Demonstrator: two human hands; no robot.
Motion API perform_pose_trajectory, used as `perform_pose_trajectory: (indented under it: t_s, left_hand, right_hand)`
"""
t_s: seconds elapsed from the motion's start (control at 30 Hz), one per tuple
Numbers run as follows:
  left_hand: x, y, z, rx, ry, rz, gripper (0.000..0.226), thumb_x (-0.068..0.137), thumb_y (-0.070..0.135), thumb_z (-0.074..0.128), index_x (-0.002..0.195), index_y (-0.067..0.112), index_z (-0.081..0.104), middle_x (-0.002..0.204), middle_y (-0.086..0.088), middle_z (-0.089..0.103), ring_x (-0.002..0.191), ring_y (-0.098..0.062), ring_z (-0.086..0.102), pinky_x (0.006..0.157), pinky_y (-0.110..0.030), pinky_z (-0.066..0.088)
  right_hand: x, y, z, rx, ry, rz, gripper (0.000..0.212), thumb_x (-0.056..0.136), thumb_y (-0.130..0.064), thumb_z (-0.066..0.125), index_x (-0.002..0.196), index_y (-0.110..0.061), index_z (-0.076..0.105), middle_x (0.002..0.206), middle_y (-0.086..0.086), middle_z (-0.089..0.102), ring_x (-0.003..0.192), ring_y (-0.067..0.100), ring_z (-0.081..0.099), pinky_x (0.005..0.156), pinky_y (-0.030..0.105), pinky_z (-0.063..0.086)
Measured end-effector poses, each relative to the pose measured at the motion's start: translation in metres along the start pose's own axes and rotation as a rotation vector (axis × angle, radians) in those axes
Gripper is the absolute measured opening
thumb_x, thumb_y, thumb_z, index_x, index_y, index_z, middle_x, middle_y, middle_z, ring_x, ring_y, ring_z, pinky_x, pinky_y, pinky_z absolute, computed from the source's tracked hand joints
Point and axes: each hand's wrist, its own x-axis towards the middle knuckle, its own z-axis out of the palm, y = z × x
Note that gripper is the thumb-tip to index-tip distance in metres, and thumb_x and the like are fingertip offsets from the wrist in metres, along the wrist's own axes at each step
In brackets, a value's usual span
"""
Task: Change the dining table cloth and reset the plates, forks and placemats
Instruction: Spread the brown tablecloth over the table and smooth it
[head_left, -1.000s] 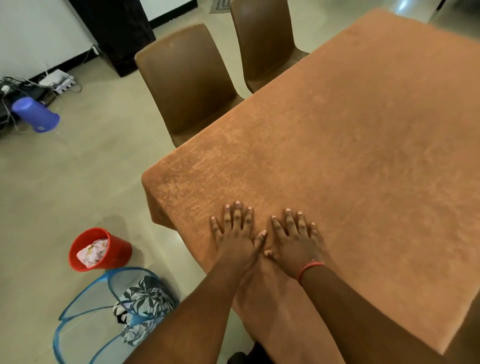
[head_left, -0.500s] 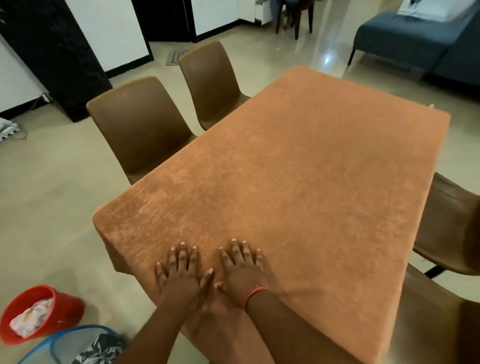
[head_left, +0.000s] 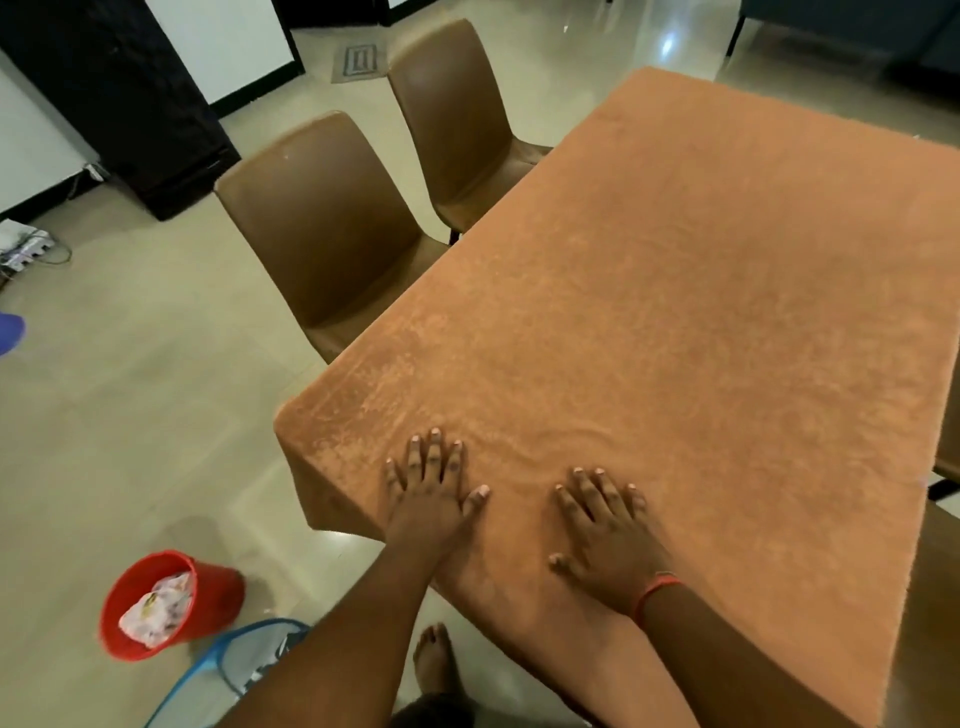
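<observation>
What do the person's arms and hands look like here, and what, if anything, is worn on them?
Both forearms are bare, with no sleeves in view. The right hand has a thin orange-red band round its wrist. The left hand wears nothing: no ring, watch or glove shows. Fingernails on both are short and pale.

We press both palms flat on the orange table cloth (head_left: 675, 291) near the table's near edge, fingers straight and spread. Our left hand (head_left: 431, 493) lies close to the corner where the fabric drapes down; our right hand (head_left: 605, 535), a red band (head_left: 655, 590) at its wrist, rests apart from it. Two brown chairs (head_left: 332, 228) stand along the left side. On the floor sit a red bucket (head_left: 171, 603) holding crumpled material and a blue mesh basket (head_left: 249, 654).
</observation>
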Motion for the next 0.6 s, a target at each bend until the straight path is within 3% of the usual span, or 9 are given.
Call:
perform_pose_trajectory:
  t_s: [0.3, 0.6]
  left_hand:
    - [0.032, -0.082, -0.013, -0.021, -0.014, 0.201, 0.08, 0.09, 0.074, 0.007, 0.157, 0.032, -0.001, 0.165, -0.002, -0.014, 0.15, -0.027, -0.021, 0.114, -0.058, -0.018]
    - [0.024, -0.104, -0.013, -0.039, -0.018, 0.267, 0.076, 0.095, 0.067, 0.008, 0.157, 0.025, -0.008, 0.163, -0.004, -0.023, 0.147, -0.027, -0.03, 0.115, -0.059, -0.014]
  right_hand:
    - [0.026, -0.106, -0.005, -0.005, -0.07, 0.131, 0.095, 0.084, -0.08, 0.024, 0.156, -0.03, -0.014, 0.163, 0.007, -0.024, 0.15, 0.033, -0.018, 0.12, 0.054, 0.0]
    - [0.031, -0.13, -0.024, -0.063, -0.257, 0.185, 0.11, 0.081, -0.081, 0.04, 0.154, -0.026, -0.022, 0.161, 0.008, -0.028, 0.15, 0.034, -0.017, 0.122, 0.051, 0.007]
